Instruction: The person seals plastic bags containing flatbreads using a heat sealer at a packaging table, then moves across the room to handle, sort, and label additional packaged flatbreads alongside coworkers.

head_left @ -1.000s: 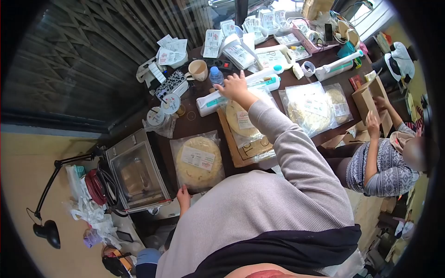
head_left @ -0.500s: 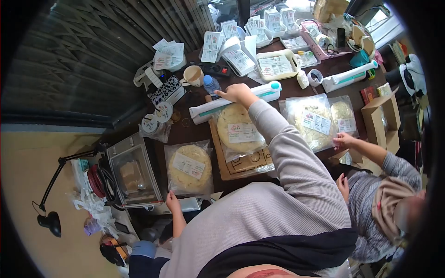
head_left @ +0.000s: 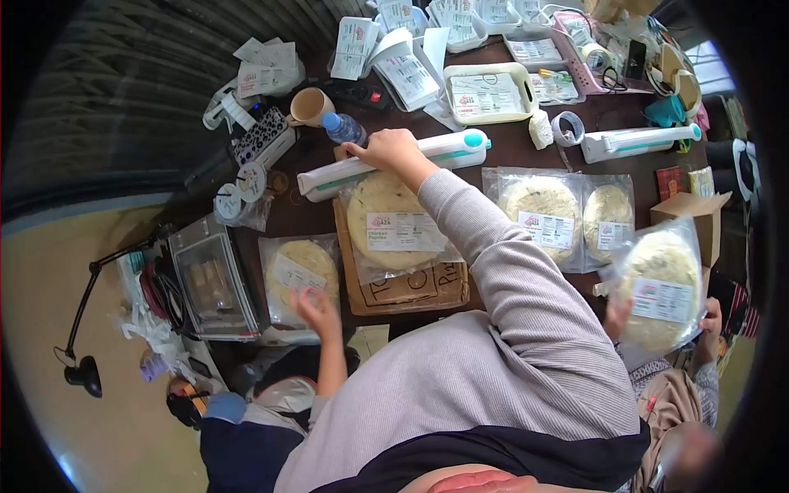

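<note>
Another bagged pizza (head_left: 662, 275) has come up into the co-worker's hands (head_left: 711, 316) at right, while the left hand (head_left: 319, 314) has risen from the lower edge of the flat bagged pizza (head_left: 300, 263). Its fingers are parted and half curled over that pizza; whether they touch the plastic, I cannot tell. Next to it lies a cardboard box (head_left: 403, 292) bearing the chicken paprika pizza (head_left: 390, 205), bagged, its far end at the white-and-teal hand sealer (head_left: 444, 148). Across that sealer, the right hand (head_left: 393, 152) is folded down onto the upper bar, thumb toward the left end. Two more bagged pizzas (head_left: 538, 214) lie to the right. Farther off stand a water bottle (head_left: 347, 130), a mug (head_left: 312, 108), a label tray (head_left: 528, 97), a tape roll (head_left: 567, 127) and a second sealer (head_left: 637, 146).
</note>
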`<act>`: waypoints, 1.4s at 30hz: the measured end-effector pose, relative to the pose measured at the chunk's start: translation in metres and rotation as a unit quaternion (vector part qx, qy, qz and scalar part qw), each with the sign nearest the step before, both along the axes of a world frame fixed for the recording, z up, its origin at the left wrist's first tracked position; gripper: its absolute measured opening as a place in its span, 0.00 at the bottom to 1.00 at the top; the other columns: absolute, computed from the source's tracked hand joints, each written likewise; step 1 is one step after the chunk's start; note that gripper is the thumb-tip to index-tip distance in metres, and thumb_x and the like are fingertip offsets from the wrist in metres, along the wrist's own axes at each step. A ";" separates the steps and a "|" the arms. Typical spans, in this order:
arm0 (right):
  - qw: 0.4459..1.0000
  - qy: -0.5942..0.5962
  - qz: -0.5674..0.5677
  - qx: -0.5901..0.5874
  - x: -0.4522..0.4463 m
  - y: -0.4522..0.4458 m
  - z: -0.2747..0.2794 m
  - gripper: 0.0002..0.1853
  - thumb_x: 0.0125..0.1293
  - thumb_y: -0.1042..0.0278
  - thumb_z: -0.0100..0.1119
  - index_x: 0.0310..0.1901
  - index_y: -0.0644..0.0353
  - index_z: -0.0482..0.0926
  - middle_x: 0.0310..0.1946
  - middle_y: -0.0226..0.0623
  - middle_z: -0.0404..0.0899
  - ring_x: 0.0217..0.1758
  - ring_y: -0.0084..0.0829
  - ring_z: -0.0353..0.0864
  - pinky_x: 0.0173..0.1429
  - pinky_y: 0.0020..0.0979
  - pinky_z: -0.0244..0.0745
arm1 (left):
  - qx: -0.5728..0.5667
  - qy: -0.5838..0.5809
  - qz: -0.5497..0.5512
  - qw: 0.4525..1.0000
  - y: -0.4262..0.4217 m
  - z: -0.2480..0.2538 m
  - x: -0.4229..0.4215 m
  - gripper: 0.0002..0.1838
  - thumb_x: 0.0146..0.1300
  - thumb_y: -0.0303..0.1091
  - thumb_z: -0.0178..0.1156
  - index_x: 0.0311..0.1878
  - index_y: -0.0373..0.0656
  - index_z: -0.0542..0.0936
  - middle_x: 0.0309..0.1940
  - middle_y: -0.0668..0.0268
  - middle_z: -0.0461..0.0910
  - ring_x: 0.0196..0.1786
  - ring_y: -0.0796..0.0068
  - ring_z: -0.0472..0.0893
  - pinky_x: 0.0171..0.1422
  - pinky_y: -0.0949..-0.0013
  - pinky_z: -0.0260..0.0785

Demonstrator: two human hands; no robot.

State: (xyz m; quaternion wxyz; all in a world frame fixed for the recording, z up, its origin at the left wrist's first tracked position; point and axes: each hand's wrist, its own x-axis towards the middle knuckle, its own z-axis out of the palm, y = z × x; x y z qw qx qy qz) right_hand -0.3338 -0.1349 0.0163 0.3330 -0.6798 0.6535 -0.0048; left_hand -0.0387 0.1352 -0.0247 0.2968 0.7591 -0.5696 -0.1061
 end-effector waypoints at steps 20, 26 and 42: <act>0.999 -0.011 0.023 -0.025 0.001 -0.003 -0.005 0.43 0.66 0.28 0.29 0.37 0.62 0.85 0.35 0.45 0.85 0.43 0.44 0.84 0.47 0.40 0.76 | -0.035 -0.085 -0.136 0.986 -0.020 0.014 -0.091 0.16 0.63 0.37 0.60 0.23 0.40 0.71 0.60 0.56 0.71 0.65 0.46 0.65 0.69 0.48 0.52; 0.999 -0.003 0.028 -0.043 0.003 -0.003 -0.009 0.42 0.67 0.29 0.29 0.33 0.61 0.85 0.34 0.46 0.84 0.42 0.45 0.84 0.48 0.41 0.76 | -0.025 -0.068 -0.132 0.989 -0.020 0.011 -0.090 0.14 0.62 0.36 0.60 0.24 0.40 0.72 0.58 0.56 0.74 0.61 0.50 0.68 0.66 0.51 0.55; 0.999 0.012 0.013 -0.039 0.006 -0.003 -0.008 0.43 0.65 0.26 0.30 0.36 0.62 0.85 0.34 0.47 0.84 0.43 0.46 0.84 0.49 0.42 0.76 | -0.019 -0.016 -0.130 0.991 -0.019 0.010 -0.085 0.13 0.60 0.34 0.60 0.23 0.39 0.73 0.57 0.57 0.74 0.53 0.52 0.74 0.57 0.55 0.64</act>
